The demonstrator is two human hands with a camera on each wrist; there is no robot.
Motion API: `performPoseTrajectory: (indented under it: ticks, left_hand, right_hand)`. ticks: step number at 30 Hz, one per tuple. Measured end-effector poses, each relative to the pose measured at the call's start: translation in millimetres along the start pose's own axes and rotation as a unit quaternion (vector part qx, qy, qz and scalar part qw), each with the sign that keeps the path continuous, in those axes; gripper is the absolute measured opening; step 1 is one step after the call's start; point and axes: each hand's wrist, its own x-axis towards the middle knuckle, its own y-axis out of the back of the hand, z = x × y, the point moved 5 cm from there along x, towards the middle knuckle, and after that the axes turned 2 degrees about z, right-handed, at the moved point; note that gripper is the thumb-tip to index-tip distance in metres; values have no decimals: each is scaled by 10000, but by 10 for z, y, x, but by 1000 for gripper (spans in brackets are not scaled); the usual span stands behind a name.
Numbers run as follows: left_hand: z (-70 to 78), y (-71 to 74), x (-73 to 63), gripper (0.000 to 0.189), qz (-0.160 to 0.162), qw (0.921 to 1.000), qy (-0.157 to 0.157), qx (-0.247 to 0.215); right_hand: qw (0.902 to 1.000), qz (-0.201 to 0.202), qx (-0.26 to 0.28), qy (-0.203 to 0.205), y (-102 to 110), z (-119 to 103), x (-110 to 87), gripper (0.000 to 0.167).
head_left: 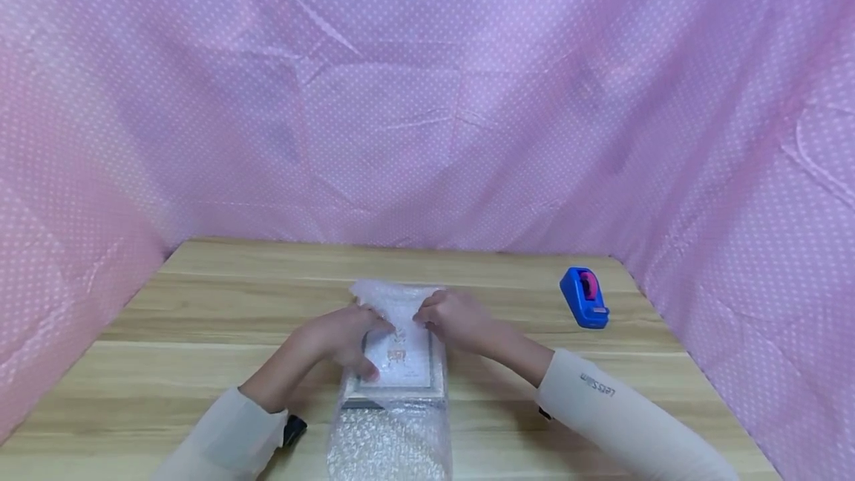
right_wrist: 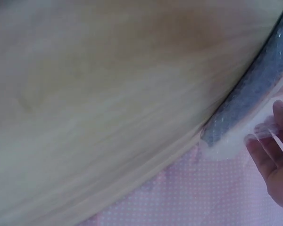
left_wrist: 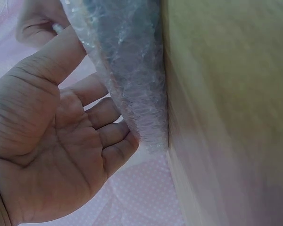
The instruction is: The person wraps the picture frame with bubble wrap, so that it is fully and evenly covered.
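A framed picture (head_left: 410, 370) lies flat on the table, covered by clear bubble wrap (head_left: 389, 444) that stretches toward the front edge. My left hand (head_left: 346, 336) rests on the wrapped frame, thumb over its face. In the left wrist view the fingers of the left hand (left_wrist: 61, 136) lie extended along the side of the bubble wrap (left_wrist: 132, 70). At the far right part of the frame, my right hand (head_left: 457, 320) pinches the clear wrap with curled fingers. The right wrist view shows the right hand (right_wrist: 278, 162) with clear film at its fingertips, partly cut off.
A blue tape dispenser (head_left: 583, 299) with a pink core stands at the right back of the wooden table (head_left: 220, 318). Pink dotted cloth (head_left: 414, 132) hangs behind and on both sides. A small black object (head_left: 294, 430) shows beside the left sleeve.
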Motion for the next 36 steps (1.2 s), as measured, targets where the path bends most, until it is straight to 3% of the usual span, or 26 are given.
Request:
performPoseTrajectory:
  ticks: [11, 19, 24, 27, 32, 36]
  left_hand:
    - [26, 3, -1, 71, 166, 9995, 141, -238]
    - [36, -2, -34, 71, 167, 9991, 203, -319]
    - [40, -11, -35, 70, 167, 9991, 176, -350]
    - [43, -6, -33, 71, 172, 9992, 154, -328]
    - [19, -14, -31, 75, 163, 9991, 243, -298]
    - [16, -19, -42, 74, 166, 9989, 257, -347]
  right_hand:
    - [9941, -676, 820, -224, -2, 18, -46, 19]
    - [9928, -870, 816, 54, -37, -14, -85, 18]
    - [9904, -1081, 850, 127, -78, -52, -87, 4]
    - [9870, -1229, 1028, -116, -82, -65, -86, 15]
    - [9861, -1439, 788, -247, -82, -121, -82, 59]
    - [9848, -1693, 344, -162, -115, -172, -76, 64]
